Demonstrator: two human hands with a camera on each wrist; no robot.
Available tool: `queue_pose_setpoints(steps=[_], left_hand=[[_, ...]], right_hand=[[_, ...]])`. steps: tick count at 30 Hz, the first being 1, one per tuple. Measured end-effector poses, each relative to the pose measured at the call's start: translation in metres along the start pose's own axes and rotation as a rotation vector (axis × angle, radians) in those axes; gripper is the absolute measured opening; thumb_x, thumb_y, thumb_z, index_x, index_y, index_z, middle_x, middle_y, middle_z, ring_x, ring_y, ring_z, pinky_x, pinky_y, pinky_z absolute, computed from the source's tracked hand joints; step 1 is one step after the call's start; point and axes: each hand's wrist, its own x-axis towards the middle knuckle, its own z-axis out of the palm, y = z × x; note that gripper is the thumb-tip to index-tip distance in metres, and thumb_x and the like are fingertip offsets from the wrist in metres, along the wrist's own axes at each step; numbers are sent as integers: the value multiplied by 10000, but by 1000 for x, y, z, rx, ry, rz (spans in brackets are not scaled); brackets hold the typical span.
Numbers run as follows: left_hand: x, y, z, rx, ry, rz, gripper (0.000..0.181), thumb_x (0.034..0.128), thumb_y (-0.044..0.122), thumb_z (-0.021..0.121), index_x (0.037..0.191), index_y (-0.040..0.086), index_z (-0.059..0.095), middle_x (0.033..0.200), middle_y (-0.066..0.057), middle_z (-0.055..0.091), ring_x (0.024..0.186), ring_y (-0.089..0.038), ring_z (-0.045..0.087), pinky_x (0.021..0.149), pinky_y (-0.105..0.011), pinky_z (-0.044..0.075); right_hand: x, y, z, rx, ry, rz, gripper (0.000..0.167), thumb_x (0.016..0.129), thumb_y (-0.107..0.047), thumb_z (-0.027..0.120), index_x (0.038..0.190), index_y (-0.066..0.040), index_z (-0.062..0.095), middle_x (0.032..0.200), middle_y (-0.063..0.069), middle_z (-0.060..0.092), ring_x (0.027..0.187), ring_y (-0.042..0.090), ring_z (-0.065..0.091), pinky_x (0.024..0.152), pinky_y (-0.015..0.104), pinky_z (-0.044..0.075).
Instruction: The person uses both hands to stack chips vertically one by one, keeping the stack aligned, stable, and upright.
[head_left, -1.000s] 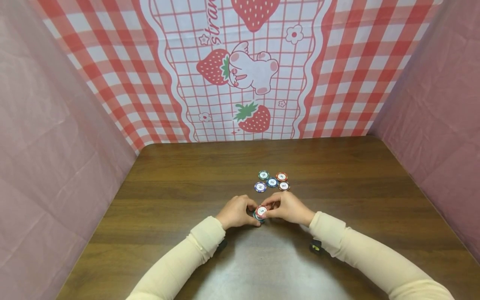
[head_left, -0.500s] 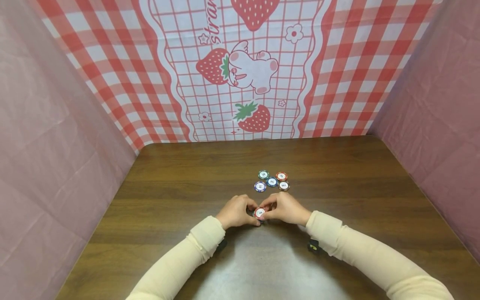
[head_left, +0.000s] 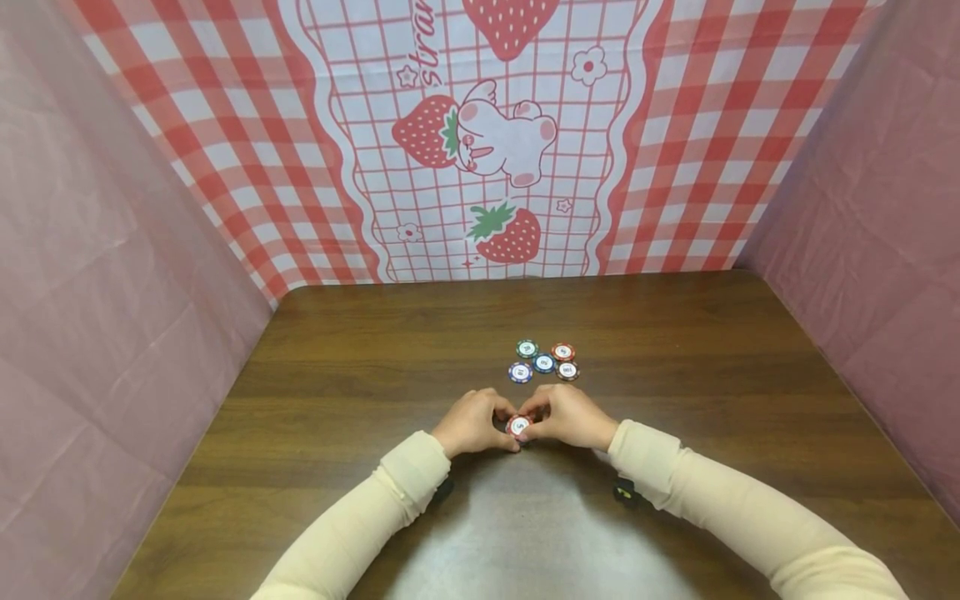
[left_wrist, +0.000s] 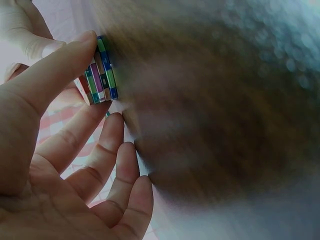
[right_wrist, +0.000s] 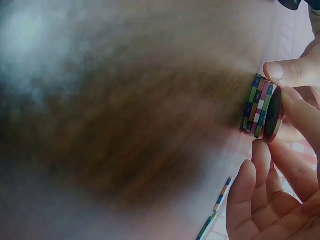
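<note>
In the head view, a red poker chip (head_left: 519,427) marked 5 lies over a short stack of poker chips at the table's middle. My left hand (head_left: 474,422) pinches the sides of that stack (left_wrist: 102,75) between thumb and index finger, as the left wrist view shows. Green, purple, brown and blue bands line its edge. From the other side, my right hand (head_left: 572,417) holds the red chip by its rim. The right wrist view shows this chip's shadowed underside (right_wrist: 273,116), slightly tilted against the stack's top. Whether it touches all round I cannot tell.
Beyond the hands several loose poker chips lie flat in a cluster: green (head_left: 527,349), red (head_left: 563,352), blue (head_left: 544,363), purple (head_left: 521,372) and dark brown (head_left: 567,370). The brown wooden table (head_left: 337,358) ends at a checked strawberry cloth (head_left: 510,150). Pink curtains hang either side.
My right hand has shifted slightly left with the red chip, which now covers the stack from above, hiding the teal chip seen beneath it earlier. My left hand has stayed in place.
</note>
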Motion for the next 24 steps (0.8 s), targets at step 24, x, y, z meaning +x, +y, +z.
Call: queue_pose_setpoints(steps=[24], left_hand=[[-1, 2, -1, -35, -10, -24, 362, 652, 291, 894, 972, 181, 765, 857, 43, 685, 822, -116, 570, 748, -252, 397]], right_hand=[[-1, -2, -5, 21, -20, 57, 210, 769, -255, 817, 931, -140, 750, 847, -36, 714, 693, 22, 574, 640, 193, 470]])
